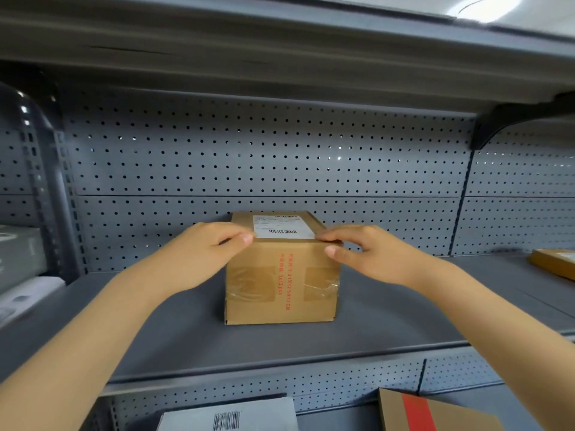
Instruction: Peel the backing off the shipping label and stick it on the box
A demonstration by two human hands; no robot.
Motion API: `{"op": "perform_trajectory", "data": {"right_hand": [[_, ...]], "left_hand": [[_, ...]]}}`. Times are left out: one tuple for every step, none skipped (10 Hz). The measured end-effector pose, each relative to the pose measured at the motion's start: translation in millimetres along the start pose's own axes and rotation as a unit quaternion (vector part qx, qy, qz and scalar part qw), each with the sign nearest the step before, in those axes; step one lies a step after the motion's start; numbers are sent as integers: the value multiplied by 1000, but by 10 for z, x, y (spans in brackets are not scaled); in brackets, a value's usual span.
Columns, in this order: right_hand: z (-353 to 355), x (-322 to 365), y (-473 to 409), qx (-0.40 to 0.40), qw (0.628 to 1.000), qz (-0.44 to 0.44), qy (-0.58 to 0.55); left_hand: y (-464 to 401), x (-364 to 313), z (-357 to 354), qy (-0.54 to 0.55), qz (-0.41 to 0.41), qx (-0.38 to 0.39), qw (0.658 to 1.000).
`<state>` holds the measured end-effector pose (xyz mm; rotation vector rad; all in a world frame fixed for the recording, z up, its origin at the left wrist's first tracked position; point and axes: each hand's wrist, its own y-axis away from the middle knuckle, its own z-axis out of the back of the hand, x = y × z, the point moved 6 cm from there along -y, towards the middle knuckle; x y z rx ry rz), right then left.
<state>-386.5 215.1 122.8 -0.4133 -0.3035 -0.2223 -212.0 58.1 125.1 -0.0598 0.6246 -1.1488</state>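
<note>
On the grey shelf [389,309] a taped cardboard box [281,281] is steadied; its white label [281,227] is pressed flat on top by left hand [208,248] and right hand [370,253], fingers loosely curled, set apart

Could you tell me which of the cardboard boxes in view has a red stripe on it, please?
The brown cardboard box at the bottom right, on the lower shelf. The taped brown cardboard box between the hands has only red printed text, and the flat one at far right shows no red.
</note>
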Motion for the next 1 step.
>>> {"op": "perform_trajectory", "data": {"right_hand": [[30, 63, 23, -12, 1000, 10, -1]], "left_hand": [[15, -104, -36, -26, 5, -13, 1000]]}}
